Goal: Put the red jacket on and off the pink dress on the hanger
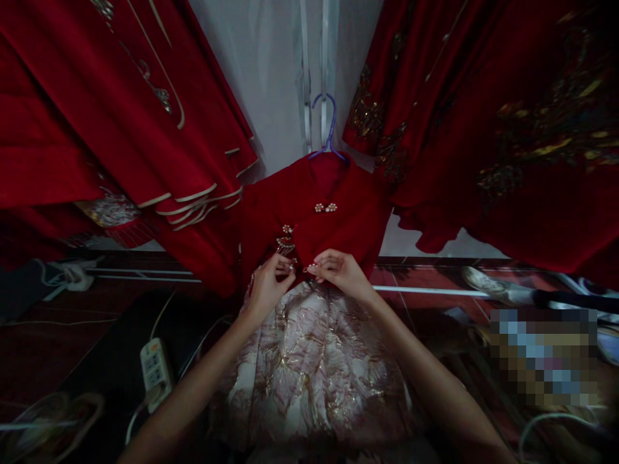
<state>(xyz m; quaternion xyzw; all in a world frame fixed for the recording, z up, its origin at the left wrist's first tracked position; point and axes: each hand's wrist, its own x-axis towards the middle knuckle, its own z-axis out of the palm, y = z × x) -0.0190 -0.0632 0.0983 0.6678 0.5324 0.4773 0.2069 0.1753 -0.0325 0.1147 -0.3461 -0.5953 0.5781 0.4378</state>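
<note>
A red jacket (275, 193) hangs on a purple hanger (333, 122), its front facing me. A pearl-like beaded clasp (325, 207) joins it below the collar. A jewelled ornament (285, 241) with dangling strands sits on the left of its chest. My right hand (342, 269) pinches a small beaded clasp piece (312, 268) at the jacket's lower front edge. Close beside it, my left hand (271, 278) has thumb and fingers drawn together at the hem, under the ornament; what lies in them is too small to tell. A pale, gold-patterned skirt (309, 348) shows beneath both hands.
Red garments (193, 116) with pale trim hang at the left, and embroidered red garments (532, 129) hang at the right. A white power strip (155, 370) with cords lies at the lower left. A metal rail (430, 292) runs low behind the jacket.
</note>
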